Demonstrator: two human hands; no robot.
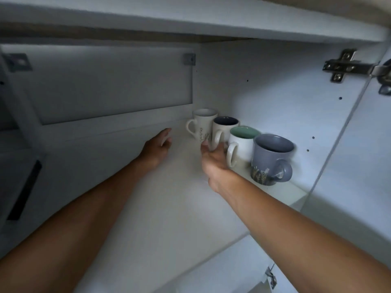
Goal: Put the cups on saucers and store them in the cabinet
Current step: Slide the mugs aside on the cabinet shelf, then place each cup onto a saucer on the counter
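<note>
Currently reaching among four cups (pixel 241 144) on cabinet shelf (pixel 169 197).
Rigid, glazed, breakable: take by handle. At 6 o'clock side of dark-lined cup (pixel 224 127), right hand (pixel 215 163), grip unclear; at 9 o'clock, left hand (pixel 156 149) spread, holding nothing.

Both arms outstretched; left grip (pixel 157 148) flat, fingers straight; right grip (pixel 213 160) blurred.

Cabinet (pixel 169 208) interior: light is falling on the side wall (pixel 275 98); the back panel (pixel 110 85) is lying in shadow; a hinge (pixel 342 67) is holding the door (pixel 372 149).
</note>
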